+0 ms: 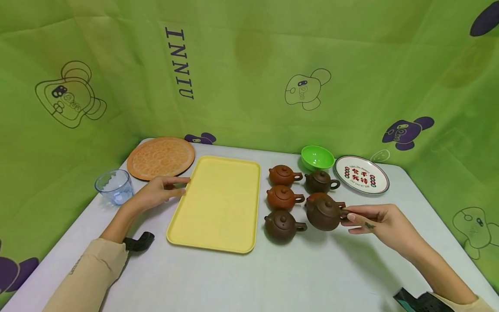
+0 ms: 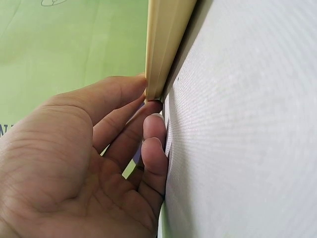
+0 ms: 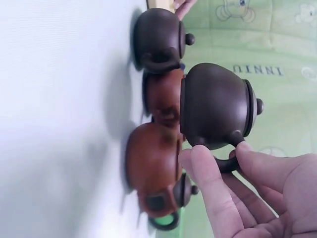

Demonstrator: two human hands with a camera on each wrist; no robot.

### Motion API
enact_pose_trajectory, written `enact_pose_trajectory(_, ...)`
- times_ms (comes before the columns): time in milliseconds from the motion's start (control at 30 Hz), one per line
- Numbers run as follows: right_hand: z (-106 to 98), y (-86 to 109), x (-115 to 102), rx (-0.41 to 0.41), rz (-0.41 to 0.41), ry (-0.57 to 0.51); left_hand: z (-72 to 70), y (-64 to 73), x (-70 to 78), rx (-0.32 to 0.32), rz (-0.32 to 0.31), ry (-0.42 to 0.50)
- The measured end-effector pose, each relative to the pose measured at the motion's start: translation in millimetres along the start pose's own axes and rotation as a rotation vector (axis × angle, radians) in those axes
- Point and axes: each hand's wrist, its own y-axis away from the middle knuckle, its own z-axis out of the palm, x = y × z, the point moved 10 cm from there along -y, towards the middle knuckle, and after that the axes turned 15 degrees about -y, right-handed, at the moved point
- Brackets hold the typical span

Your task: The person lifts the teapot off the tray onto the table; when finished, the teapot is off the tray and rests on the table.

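My right hand (image 1: 383,223) pinches the loop handle of a dark brown teapot (image 1: 321,213), which hangs off the table in the right wrist view. Behind it a reddish teapot (image 3: 151,153) is mostly hidden in the head view. To its left stand a dark brown teapot (image 1: 281,227) and two reddish teapots (image 1: 281,198), with another dark teapot (image 1: 319,181) farther back. At the left edge of the yellow tray (image 1: 218,203), my left hand (image 1: 156,193) grips the rim, thumb and fingertips on its side wall (image 2: 166,44). The tray holds nothing.
A round wood-patterned mat (image 1: 160,158) lies at the back left, with a blue glass (image 1: 115,187) in front of it. Behind the teapots are a green bowl (image 1: 316,158) and a white plate with red writing (image 1: 362,187). Green cloth (image 1: 241,78) walls the white table.
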Motion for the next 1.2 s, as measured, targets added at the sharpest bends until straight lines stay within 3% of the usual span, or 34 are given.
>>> enact_pose_trajectory(567, -0.5, 18.9, 36.5, -0.041, -0.008, -0.043, 0.0, 0.1, 1.1, -0.002, 0.005, 0.004)
enact_pose_trajectory(833, 2.3, 20.0, 45.5, -0.057, -0.013, -0.013, 0.8, -1.8, -3.3, -0.006, -0.004, -0.004)
enact_pose_trajectory(1200, 4.3, 19.3, 49.8, -0.079, -0.024, -0.058, 1.1, -2.6, -7.1, -0.009, -0.008, -0.003)
